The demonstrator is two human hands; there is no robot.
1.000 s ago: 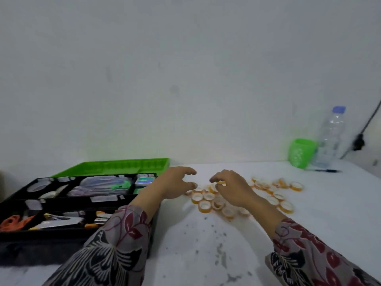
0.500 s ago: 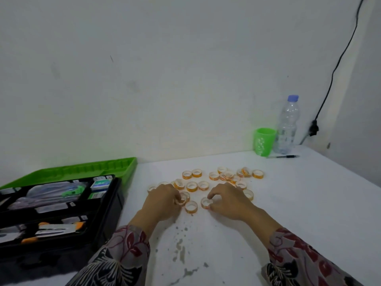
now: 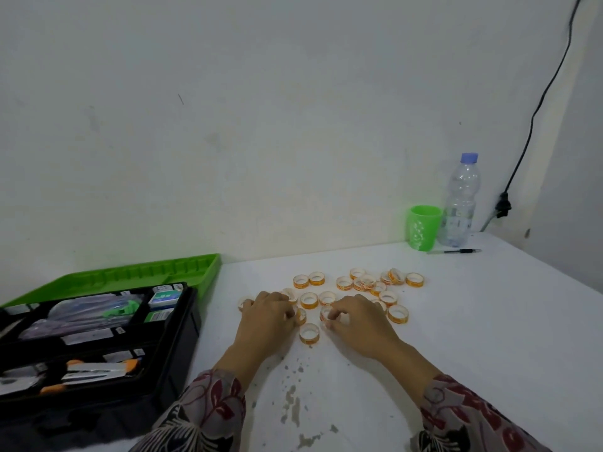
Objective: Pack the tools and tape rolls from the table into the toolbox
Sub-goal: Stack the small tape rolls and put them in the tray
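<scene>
We are pinching one roll [image 3: 326, 314] in our right hand [image 3: 362, 327]; our left hand [image 3: 266, 319] is curling beside another, grip unclear. Tools [image 3: 94, 373] are already lying in the toolbox [image 3: 177, 340] to its left; the tape rolls [image 3: 344, 283] are waiting beyond both hands.

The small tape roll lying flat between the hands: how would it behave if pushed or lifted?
Probably light: the tape roll is a small, thin ring. Lying flat on the table, it should slide rather than roll; on edge it would likely roll.
</scene>
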